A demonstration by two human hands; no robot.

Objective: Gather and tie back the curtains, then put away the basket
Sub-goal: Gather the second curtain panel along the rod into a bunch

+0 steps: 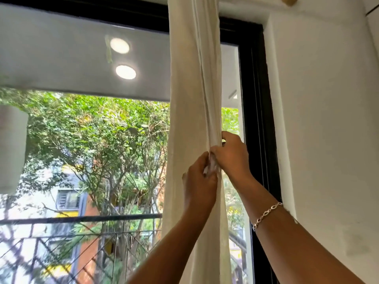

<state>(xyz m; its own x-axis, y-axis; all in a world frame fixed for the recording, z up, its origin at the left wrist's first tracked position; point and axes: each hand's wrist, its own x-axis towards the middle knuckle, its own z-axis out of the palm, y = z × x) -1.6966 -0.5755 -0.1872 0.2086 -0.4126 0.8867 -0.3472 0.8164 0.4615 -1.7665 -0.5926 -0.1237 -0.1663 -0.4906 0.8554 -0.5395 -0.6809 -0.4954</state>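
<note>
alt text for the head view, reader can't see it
The left hand and right hand grip a gathered cream curtain where it narrows, before a black-framed window beside a white wall. The right wrist wears a bracelet; trees and a railing show outside.

Cream curtain (194,78), gathered into a narrow vertical bundle, hangs straight above both hands and widens slightly below them. Left hand (199,181) and right hand (231,154) pinch its folds together.
</note>
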